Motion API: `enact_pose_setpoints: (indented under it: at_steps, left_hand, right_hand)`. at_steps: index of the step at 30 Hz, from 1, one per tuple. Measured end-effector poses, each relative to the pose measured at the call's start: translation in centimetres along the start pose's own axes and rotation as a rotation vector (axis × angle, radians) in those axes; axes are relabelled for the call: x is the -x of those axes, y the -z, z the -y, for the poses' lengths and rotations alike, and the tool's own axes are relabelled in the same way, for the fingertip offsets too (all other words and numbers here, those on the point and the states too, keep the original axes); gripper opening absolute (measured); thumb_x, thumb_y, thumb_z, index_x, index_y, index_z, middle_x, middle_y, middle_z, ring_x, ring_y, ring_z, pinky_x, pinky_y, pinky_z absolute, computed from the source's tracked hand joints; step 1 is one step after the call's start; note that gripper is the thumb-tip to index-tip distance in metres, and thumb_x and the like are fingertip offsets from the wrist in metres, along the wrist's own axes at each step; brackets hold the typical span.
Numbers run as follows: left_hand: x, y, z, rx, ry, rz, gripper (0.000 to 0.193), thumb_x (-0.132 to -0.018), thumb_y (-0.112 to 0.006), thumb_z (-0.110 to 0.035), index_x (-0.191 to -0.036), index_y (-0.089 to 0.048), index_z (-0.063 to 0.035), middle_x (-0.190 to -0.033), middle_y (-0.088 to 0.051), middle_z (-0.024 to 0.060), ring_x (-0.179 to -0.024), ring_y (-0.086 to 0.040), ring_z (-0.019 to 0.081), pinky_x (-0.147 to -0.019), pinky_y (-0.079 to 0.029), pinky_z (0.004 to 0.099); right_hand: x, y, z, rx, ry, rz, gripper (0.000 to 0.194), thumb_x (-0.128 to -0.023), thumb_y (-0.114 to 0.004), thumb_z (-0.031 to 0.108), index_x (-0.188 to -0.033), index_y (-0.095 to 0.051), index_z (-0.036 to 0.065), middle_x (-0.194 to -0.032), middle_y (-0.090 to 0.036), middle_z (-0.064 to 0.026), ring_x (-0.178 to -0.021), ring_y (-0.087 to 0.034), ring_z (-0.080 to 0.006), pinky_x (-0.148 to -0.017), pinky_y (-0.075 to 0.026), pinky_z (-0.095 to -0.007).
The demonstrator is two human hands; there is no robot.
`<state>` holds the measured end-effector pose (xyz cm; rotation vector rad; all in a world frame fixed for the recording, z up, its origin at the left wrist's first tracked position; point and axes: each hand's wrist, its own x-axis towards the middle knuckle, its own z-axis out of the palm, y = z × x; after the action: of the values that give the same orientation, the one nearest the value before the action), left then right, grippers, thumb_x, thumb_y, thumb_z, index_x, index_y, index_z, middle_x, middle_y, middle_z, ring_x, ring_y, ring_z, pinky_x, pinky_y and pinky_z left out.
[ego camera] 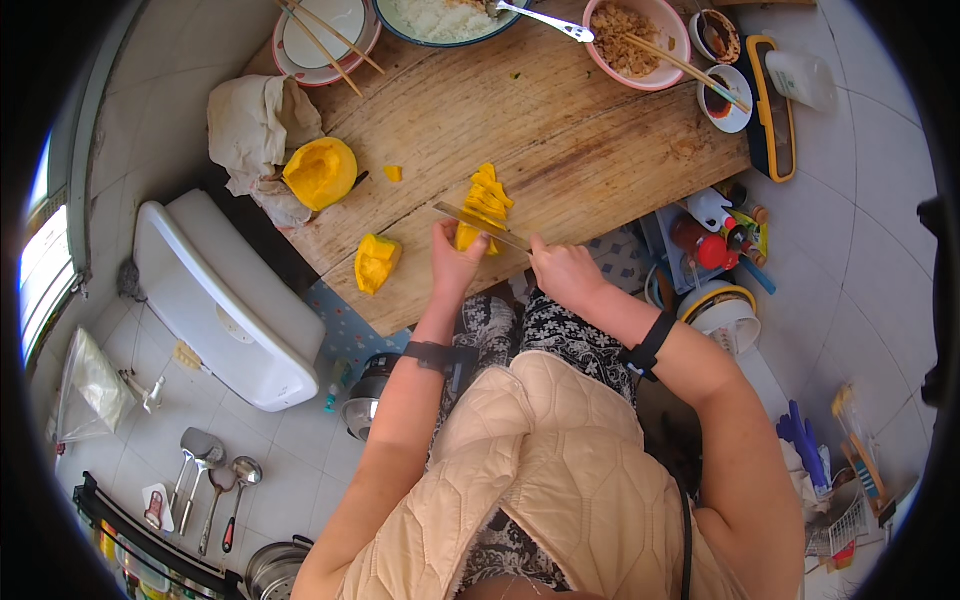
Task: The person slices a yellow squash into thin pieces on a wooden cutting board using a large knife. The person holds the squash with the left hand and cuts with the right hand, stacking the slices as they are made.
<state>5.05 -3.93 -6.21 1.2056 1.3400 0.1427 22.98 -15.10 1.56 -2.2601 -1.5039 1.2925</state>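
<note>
My right hand [564, 271] grips the handle of a kitchen knife [480, 223], whose blade lies across a piece of yellow pumpkin [472, 238]. With thumb and fingers, my left hand [456, 257] holds that piece from its near side, close to the blade. Beyond the blade, cut pumpkin slices [487, 191] lean together in a row on the wooden table [592, 142]. To the left sit a pumpkin wedge [376, 262], a small pumpkin chunk [393, 173] and a hollowed pumpkin half [321, 174] with its cut face showing.
A crumpled cloth [259, 127] lies at the table's left edge. Along the far side stand stacked plates [283, 52] with chopsticks, a rice bowl [450, 37], a pink bowl [622, 79] of food and small sauce bowls [709, 120]. A white sink [225, 300] is left of the table.
</note>
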Motion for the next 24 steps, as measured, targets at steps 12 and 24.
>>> enact_pose_setpoints:
  at_steps: [12,24]
  left_hand:
    - [-0.1,0.0,0.5,-0.007,-0.013,0.001,0.055,-0.08,-0.083,-0.021,-0.117,-0.047,-0.0017,-0.105,-0.063,0.0131,-0.097,-0.062,0.0203,-0.086,-0.051,0.0327]
    - [-0.1,-0.4,1.1,0.083,0.009,-0.017,0.06,-0.081,-0.085,-0.024,-0.123,-0.05,0.0017,-0.113,-0.063,0.0161,-0.103,-0.062,0.0226,-0.091,-0.051,0.0337]
  right_hand:
    - [-0.6,0.3,1.1,0.033,-0.064,0.068,0.023,-0.082,-0.056,0.002,-0.103,-0.055,-0.005,-0.071,-0.069,-0.0229,-0.069,-0.072,-0.0392,-0.064,-0.058,-0.0477]
    - [-2.7,-3.3,-1.4,-0.141,-0.047,-0.093,0.026,-0.095,-0.059,0.019,-0.11,-0.058,-0.002,-0.071,-0.068,-0.0223,-0.069,-0.068,-0.0426,-0.065,-0.054,-0.0526]
